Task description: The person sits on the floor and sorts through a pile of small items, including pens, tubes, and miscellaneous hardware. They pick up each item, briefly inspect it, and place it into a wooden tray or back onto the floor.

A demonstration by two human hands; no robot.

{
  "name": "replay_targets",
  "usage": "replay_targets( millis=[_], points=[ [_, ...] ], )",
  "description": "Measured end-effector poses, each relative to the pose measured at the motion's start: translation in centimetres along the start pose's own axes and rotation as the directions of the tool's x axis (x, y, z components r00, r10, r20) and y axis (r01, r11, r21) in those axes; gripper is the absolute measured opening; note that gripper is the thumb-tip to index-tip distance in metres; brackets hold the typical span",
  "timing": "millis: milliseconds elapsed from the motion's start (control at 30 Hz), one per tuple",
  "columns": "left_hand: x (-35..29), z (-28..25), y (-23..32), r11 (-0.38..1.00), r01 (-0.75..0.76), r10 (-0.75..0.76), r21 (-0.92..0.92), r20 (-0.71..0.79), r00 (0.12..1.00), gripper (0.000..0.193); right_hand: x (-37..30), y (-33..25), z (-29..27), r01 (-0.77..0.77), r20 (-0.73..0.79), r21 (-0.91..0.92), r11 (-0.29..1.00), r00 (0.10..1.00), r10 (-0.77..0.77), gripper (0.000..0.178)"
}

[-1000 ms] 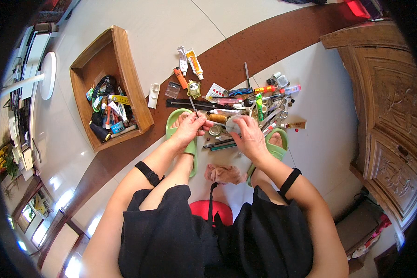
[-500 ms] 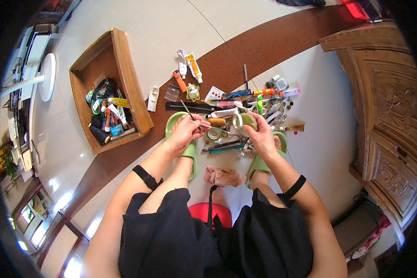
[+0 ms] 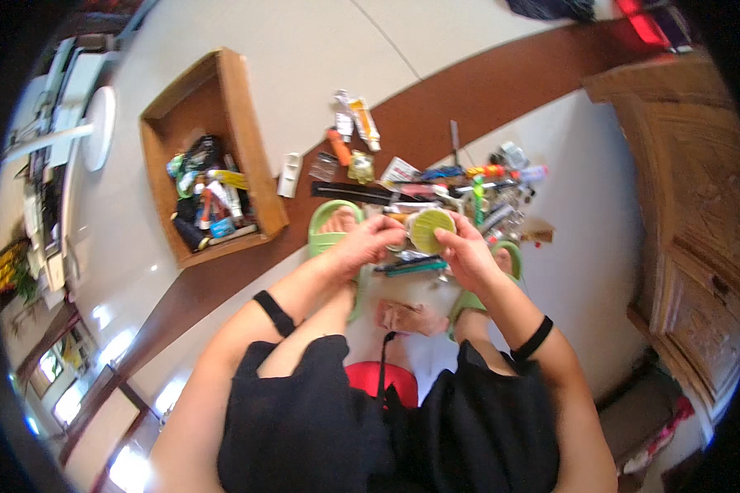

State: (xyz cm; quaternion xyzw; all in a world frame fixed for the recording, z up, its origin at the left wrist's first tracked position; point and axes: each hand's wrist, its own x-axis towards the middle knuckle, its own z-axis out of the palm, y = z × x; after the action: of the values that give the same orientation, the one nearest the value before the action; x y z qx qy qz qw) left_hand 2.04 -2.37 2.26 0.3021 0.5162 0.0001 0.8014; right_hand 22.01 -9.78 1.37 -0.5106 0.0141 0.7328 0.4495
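My right hand grips a round, flat thing with a yellow-green face and a pale rim, thumb on its face. Close to the rim's left side is my left hand, its fingers pinched together; motion blur hides what they hold, if anything. Below and beyond both hands lies a spread of small items: a green-and-dark bundle of pens or sticks, a bright green tube, a long black strip and several metal bits.
A wooden drawer with tubes and small items inside stands at the left. Two ointment tubes, an orange lighter and a white case lie beyond my left foot. A crumpled pinkish cloth sits between my green slippers. Carved wooden furniture stands right.
The round thing has turned so its yellow-green face shows. My left hand has moved right toward it, and the thin dark pointed tool that stuck out of it no longer shows.
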Motion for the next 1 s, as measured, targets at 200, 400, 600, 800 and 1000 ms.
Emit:
replay_targets(
  millis=[200,400,600,800,1000],
  points=[
    [-2.1,-2.6,2.1,0.987,-0.142,0.138,0.072,0.052,0.989,0.019,-0.6,-0.5,4.9,0.035,0.16,-0.17,0.985,0.987,-0.008,0.036],
    [-4.2,-12.4,5.2,0.591,-0.698,0.414,-0.404,-0.59,0.693,0.006,0.0,-1.7,5.0,0.046,0.149,-0.329,0.943,0.989,0.004,0.033],
    [-5.0,-22.4,5.5,0.776,-0.543,0.088,-0.32,-0.798,0.596,0.011,0.4,1.0,0.4,-0.004,-0.061,-0.345,0.939,0.998,-0.018,0.018],
    [-4.4,-21.2,6.0,0.733,-0.559,0.036,-0.387,-0.799,0.6,0.014,0.4,2.9,-3.0,0.065,-0.08,-0.545,0.836,0.988,-0.13,0.014],
    [-2.8,-11.5,5.7,0.813,-0.582,0.411,-0.026,-0.684,0.603,0.017,0.2,2.1,-1.3,0.343,0.314,-0.939,-0.001,0.86,-0.401,0.022]
  ],
)
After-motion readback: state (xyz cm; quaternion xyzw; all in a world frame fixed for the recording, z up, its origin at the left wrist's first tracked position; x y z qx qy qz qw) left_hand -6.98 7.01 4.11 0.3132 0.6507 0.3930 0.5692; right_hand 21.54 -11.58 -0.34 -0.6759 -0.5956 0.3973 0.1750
